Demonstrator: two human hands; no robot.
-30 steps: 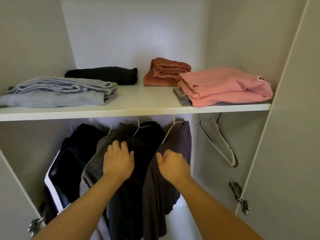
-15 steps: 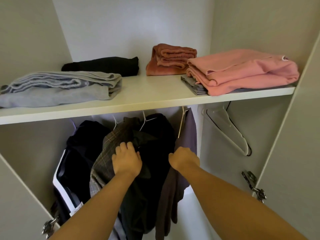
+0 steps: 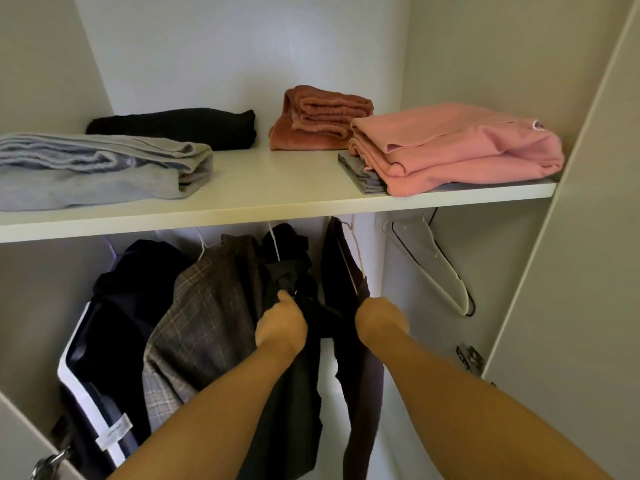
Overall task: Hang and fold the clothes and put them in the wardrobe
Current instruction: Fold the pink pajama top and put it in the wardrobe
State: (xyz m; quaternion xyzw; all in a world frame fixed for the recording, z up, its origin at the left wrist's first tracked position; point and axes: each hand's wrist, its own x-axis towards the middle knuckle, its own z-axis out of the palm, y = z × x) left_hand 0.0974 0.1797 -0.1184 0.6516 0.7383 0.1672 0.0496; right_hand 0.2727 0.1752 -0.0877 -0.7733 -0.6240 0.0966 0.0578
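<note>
Below the white shelf (image 3: 242, 216) hang several garments on hangers. My left hand (image 3: 281, 325) grips a black garment (image 3: 287, 271) in the middle of the row. My right hand (image 3: 381, 318) is closed on the edge of a dark purple-brown garment (image 3: 343, 271) hanging at the right end. To the left hang a plaid garment (image 3: 204, 313) and a dark navy garment with white trim (image 3: 114, 323). The rail itself is hidden behind the shelf.
On the shelf lie folded clothes: a grey pile (image 3: 97, 168), a black piece (image 3: 187, 128), a rust-coloured pile (image 3: 322, 117), a pink pile (image 3: 457, 147) over a grey item. An empty white hanger (image 3: 433, 265) hangs at the right. A door with its hinge (image 3: 469, 356) stands right.
Both hands have pushed deeper into the hanging clothes. The dark purple-brown garment has been pulled to the right, apart from the black one. The view has shifted closer and downward.
</note>
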